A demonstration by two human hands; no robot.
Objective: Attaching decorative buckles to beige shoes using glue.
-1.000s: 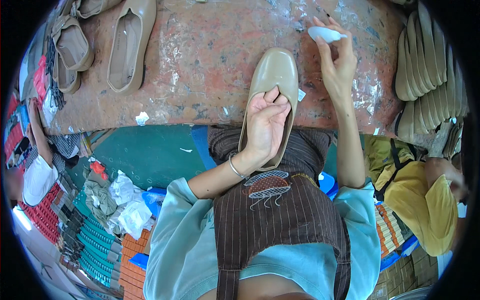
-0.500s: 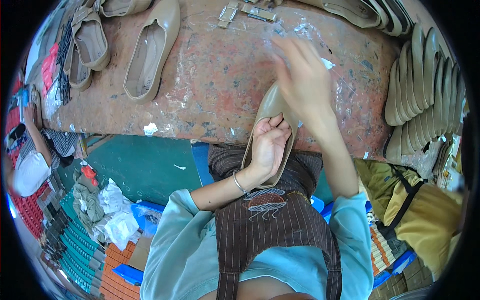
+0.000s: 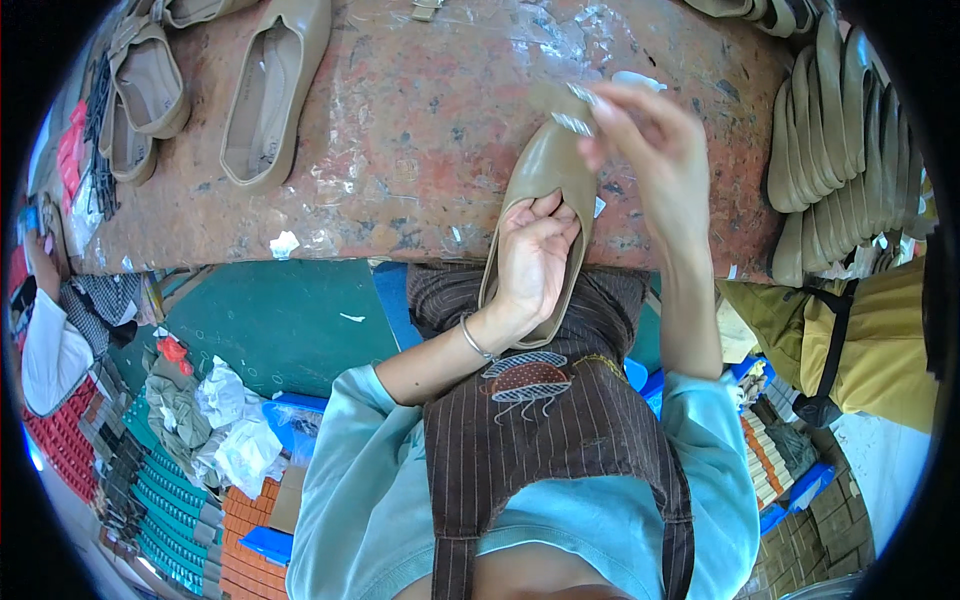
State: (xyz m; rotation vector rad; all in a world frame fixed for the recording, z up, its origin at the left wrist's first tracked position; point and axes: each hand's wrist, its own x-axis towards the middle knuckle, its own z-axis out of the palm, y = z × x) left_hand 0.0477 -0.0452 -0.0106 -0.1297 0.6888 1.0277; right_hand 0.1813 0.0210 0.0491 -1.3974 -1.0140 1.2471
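Note:
A beige flat shoe (image 3: 540, 172) lies with its toe on the near edge of the worktable and its heel toward my lap. My left hand (image 3: 538, 258) is inside the shoe's opening, its fingers curled against the lining and gripping it. Above the toe, my right hand (image 3: 655, 140) pinches a small beige strap with a silver buckle (image 3: 572, 124), blurred by motion. I cannot tell whether the strap touches the toe. Another buckled strap (image 3: 426, 10) lies at the table's far edge.
Beige shoes (image 3: 275, 100) stand on the left of the worn worktable (image 3: 400, 150). Stacked rows of shoes (image 3: 825, 130) line its right end. Yellow cloth (image 3: 885, 350) hangs at the right. Another person's white sleeve (image 3: 55, 350) shows at far left.
My right hand has come back from the far side of the table and now holds the buckled strap by the shoe's toe. My left hand keeps its grip. The view has shifted slightly.

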